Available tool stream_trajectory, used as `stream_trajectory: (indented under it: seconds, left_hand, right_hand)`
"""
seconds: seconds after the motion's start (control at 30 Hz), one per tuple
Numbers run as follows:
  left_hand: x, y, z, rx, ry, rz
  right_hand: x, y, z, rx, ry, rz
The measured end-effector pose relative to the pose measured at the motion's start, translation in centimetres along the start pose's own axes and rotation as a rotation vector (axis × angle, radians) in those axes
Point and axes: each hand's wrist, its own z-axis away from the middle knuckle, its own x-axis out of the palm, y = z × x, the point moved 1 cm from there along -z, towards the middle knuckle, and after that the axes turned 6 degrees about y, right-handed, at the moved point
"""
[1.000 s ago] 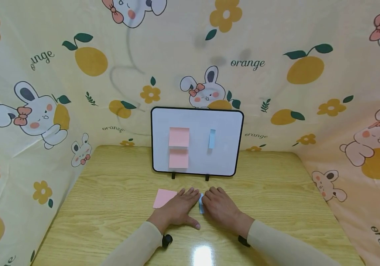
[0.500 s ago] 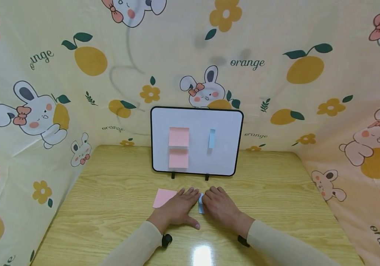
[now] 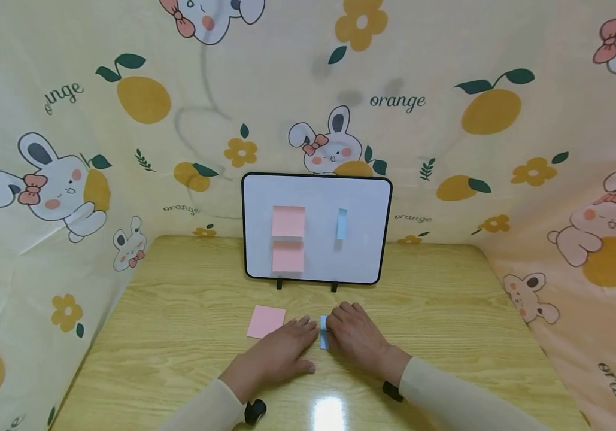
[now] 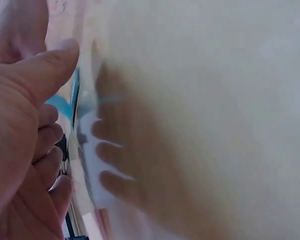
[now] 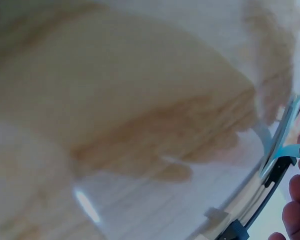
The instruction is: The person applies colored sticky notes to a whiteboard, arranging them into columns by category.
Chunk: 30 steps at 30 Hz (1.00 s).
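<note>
On the table lies a narrow pad of blue sticky notes (image 3: 324, 340). My right hand (image 3: 360, 336) pinches its top blue sticky note (image 5: 289, 151), which curls up from the pad in both wrist views while its other end stays down. Left of the pad, my left hand (image 3: 285, 352) is flat and palm down, fingers straight, with its fingertips a little short of the blue pad. A square pink sticky note pad (image 3: 266, 322) lies just beyond the left hand's fingers.
A black-framed whiteboard (image 3: 321, 191) stands behind the hands on small black feet. Two pink sticky notes (image 3: 288, 221) are stuck one above the other on its left half, and a blue strip note (image 3: 342, 224) on its right. A patterned cloth (image 3: 426, 36) encloses the table.
My left hand has drawn back to the left and toward me, away from the blue pad, uncovering more of the pink pad. The right hand stays in place with the blue note.
</note>
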Motion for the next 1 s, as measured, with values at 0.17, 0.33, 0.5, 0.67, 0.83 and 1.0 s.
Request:
stream_trajectory:
  seconds: [0.17,0.33,0.5,0.67,0.83,1.0]
  left_hand:
    - [0.5,0.8,1.1,0.065,-0.011,-0.03]
    - [1.3,1.0,1.1,0.102,0.014,-0.086]
    - [1.3,0.9,0.9,0.118,0.014,-0.102]
    - [1.4,0.8,0.8,0.121,0.007,-0.109]
    - [1.5,0.8,0.9,0.133,0.013,-0.115]
    - [1.5,0.9,0.9,0.133,0.013,-0.109]
  right_hand:
    - [-0.3,0.0,-0.1,0.027,-0.036,-0.015]
    - [-0.1,0.0,-0.1,0.032,-0.036,-0.028]
    - [0.1,0.2,-0.2,0.031,-0.003,-0.027]
    - [0.3,0.8,-0.9,0.052,0.059,-0.024]
    - [0.4,1.4,-1.6,0.09,0.108,-0.043]
    - [0.6,1.9,-2.1,0.134,0.103,-0.044]
